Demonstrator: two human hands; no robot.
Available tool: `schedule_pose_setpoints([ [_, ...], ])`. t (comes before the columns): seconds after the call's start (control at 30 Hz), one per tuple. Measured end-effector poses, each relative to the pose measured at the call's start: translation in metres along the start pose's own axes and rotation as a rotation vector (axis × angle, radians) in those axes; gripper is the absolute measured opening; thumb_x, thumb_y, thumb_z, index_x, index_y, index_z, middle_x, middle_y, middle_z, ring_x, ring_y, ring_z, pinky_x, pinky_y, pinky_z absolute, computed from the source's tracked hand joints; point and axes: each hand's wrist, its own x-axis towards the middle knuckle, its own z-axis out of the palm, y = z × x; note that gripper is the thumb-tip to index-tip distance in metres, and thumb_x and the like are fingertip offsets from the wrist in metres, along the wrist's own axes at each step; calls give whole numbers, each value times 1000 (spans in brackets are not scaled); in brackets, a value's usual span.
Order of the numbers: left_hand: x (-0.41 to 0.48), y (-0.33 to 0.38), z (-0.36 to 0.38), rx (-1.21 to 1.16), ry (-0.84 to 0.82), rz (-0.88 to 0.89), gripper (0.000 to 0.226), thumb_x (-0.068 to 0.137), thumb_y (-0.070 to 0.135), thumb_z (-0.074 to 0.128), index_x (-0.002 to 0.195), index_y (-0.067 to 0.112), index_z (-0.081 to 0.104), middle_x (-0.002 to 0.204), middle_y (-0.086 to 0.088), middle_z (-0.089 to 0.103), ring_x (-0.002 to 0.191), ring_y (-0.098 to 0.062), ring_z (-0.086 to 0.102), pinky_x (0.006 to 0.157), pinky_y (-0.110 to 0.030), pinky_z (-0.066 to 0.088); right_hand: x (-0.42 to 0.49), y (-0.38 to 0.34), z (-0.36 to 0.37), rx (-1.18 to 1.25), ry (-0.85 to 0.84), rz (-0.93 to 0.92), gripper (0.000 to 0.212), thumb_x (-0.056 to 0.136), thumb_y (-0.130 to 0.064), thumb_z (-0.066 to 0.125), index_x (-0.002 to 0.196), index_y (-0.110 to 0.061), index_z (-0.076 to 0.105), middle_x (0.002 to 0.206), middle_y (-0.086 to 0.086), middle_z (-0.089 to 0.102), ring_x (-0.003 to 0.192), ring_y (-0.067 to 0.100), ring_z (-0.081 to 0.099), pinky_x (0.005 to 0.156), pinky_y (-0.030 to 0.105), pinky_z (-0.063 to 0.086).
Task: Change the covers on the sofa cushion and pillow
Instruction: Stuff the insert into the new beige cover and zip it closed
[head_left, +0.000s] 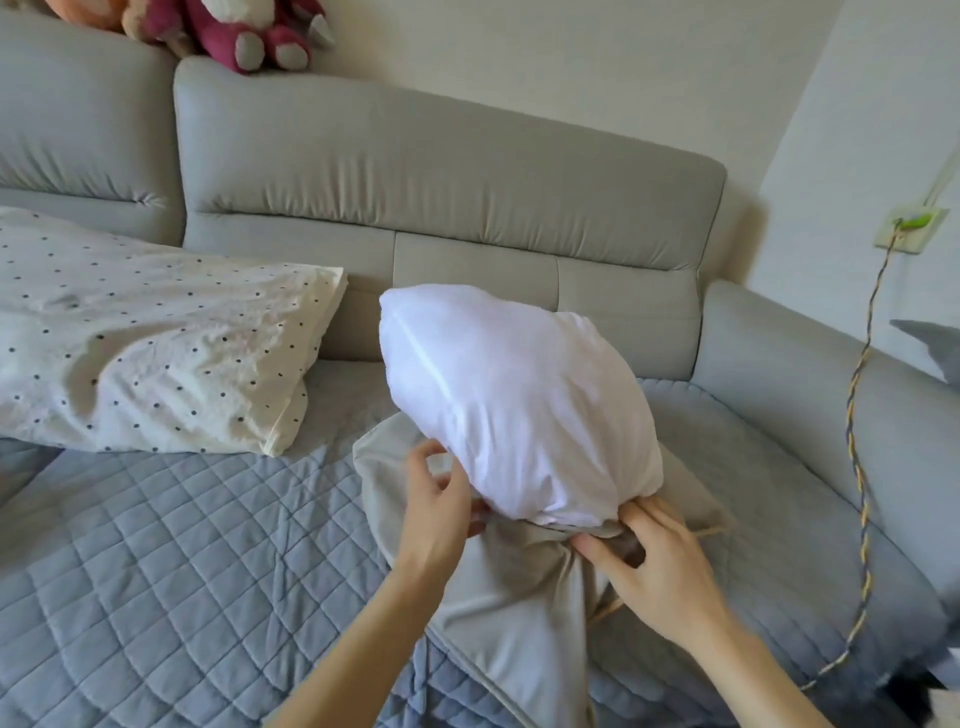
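My left grip (441, 499) and right grip (654, 566) each pinch the smooth grey cover (519, 623), bunched beneath the plump, rounded white insert (519, 400).

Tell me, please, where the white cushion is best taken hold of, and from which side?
Probably its free upper half, reached from above on the sofa-back side. That part of the white cushion stands plump and uncovered, while its lower end is bunched inside the grey cover, whose mouth the left hand and right hand grip.
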Motion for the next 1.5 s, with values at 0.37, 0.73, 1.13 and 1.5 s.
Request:
schedule_pose_setpoints([
  [0.37,40,23,75,223,15,322,40,78,60,61,107,40,42,94,-6,61,86,-21,62,76,-37,52,62,-84,-75,-159,320,-203,61,82,-47,70,138,-32,52,152,0,31,140,22,30,111,41,34],
  [0.73,43,10,75,670,13,52,37,79,60,48,90,28,62,93,6,68,87,-19,65,79,-35,54,110,-34,-63,-277,152,-23,52,75,-30,78,120,-41,54,124,-11,35,105,23,42,85,40,49],
  [1.13,44,22,51,155,-153,-347,9,88,19,65,82,14,63,72,1,58,51,-12,38,43,-18,23,98,-52,-51,-268,81,-5,51,71,-37,78,115,-39,52,117,-14,43,107,22,47,77,38,51],
  [1.5,11,50,19,97,-109,151,19,85,21,53,68,13,51,53,4,37,47,-11,30,45,-24,25,107,-99,-10,-536,-163,74,30,94,-36,49,110,-14,62,115,11,66,109,34,61,81,36,46],
])
